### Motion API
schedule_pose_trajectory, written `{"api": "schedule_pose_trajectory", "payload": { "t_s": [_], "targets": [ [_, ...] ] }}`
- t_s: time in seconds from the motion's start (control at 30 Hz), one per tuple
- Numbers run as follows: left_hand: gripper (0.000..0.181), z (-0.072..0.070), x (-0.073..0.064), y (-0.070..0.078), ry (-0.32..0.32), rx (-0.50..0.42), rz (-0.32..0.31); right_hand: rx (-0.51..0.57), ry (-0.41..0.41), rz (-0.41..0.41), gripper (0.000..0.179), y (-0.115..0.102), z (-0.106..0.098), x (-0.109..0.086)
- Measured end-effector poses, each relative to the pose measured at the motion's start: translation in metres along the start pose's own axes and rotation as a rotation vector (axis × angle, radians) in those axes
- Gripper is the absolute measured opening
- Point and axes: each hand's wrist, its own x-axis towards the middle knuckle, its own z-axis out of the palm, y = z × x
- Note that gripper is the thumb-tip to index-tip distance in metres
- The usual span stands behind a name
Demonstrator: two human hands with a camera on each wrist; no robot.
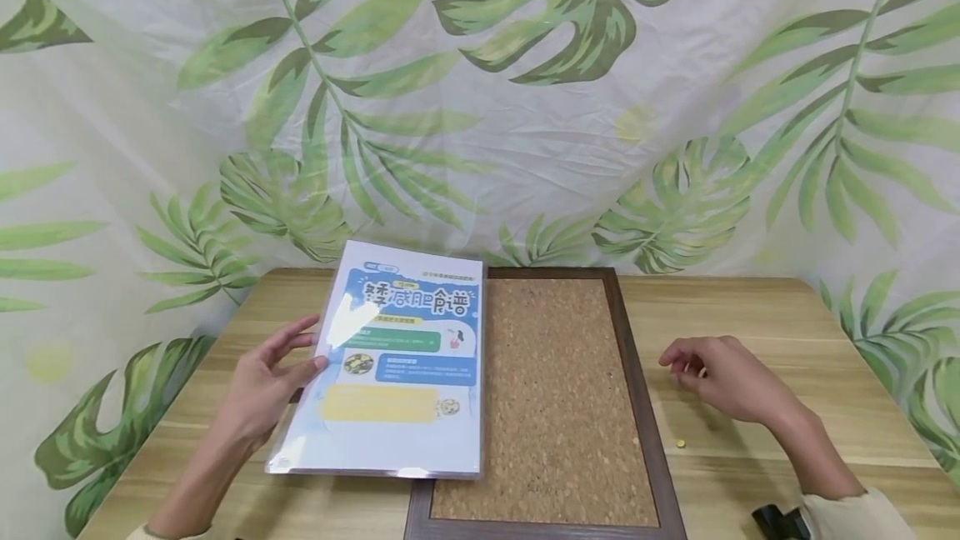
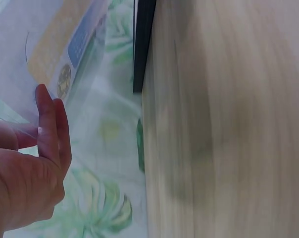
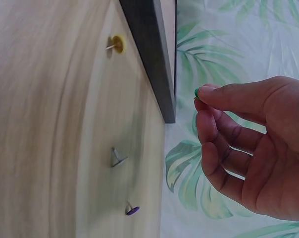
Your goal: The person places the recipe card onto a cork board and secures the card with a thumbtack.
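Note:
My left hand pinches the left edge of a laminated poster between thumb and fingers. The printed sheet, in blue, green and yellow, is held raised and covers the left part of a dark-framed cork board. In the right wrist view, the thumb and index finger of my right hand pinch a small green thumbtack. That hand hovers over the table to the right of the board. Beneath it lie a yellow thumbtack, a silver one and a purple one.
The board lies on a wooden table, its frame running along the right of the cork. A leaf-patterned cloth hangs behind the table. A black device sits at my right wrist, by the sleeve.

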Motion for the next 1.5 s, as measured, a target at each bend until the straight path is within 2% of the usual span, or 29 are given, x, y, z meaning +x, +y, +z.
{"api": "schedule_pose_trajectory", "payload": {
  "t_s": [0.37, 0.53, 0.8, 0.97, 1.23, 1.5],
  "targets": [
    [0.069, 0.053, 0.008, 0.012, -0.050, -0.073, -0.072, 0.021, 0.005, -0.035, 0.015, -0.014, 0.000, 0.010],
    [0.067, 0.076, 0.007, 0.017, -0.067, -0.104, -0.074, 0.014, 0.016, -0.056, 0.015, -0.022, -0.001, 0.015],
    [0.066, 0.109, 0.003, 0.030, -0.102, -0.097, -0.060, 0.017, 0.004, -0.064, 0.013, -0.035, -0.001, 0.022],
    [0.064, 0.122, 0.001, 0.037, -0.118, -0.085, -0.033, 0.020, 0.003, -0.065, 0.012, -0.040, 0.000, 0.027],
    [0.063, 0.140, 0.002, 0.040, -0.143, -0.062, -0.016, 0.019, -0.006, -0.064, 0.011, -0.048, 0.002, 0.033],
    [0.057, 0.150, 0.003, 0.043, -0.192, -0.041, -0.007, 0.022, -0.004, -0.075, 0.012, -0.056, 0.004, 0.039]
  ]
}}
